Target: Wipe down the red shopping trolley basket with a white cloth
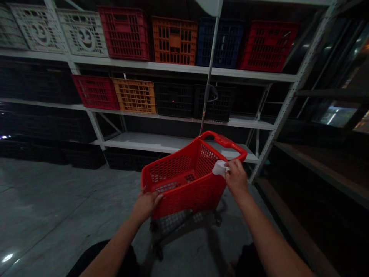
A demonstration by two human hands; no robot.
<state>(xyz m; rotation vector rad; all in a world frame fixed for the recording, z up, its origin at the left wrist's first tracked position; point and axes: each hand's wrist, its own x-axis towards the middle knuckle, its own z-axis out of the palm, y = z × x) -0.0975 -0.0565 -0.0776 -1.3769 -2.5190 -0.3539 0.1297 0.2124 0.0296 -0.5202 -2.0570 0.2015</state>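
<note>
A red plastic shopping cart (178,198) with perforated sides stands on the floor in front of me, its basket holding nothing that I can see. My left hand (146,204) grips the rim at the cart's left end, fingers hooked over the edge. Pinched in my right hand (236,175) is a crumpled white cloth (219,168), perhaps a wipe, against the near upper side below the push handle (226,141). The handle itself is apart from both hands.
Behind the cart rises a white metal shelf rack (161,66) with red, orange, blue, black and white crates. A thin upright pole (211,54) stands before it. Brown shelving (325,165) is close on the right. Grey concrete floor (57,207) lies left.
</note>
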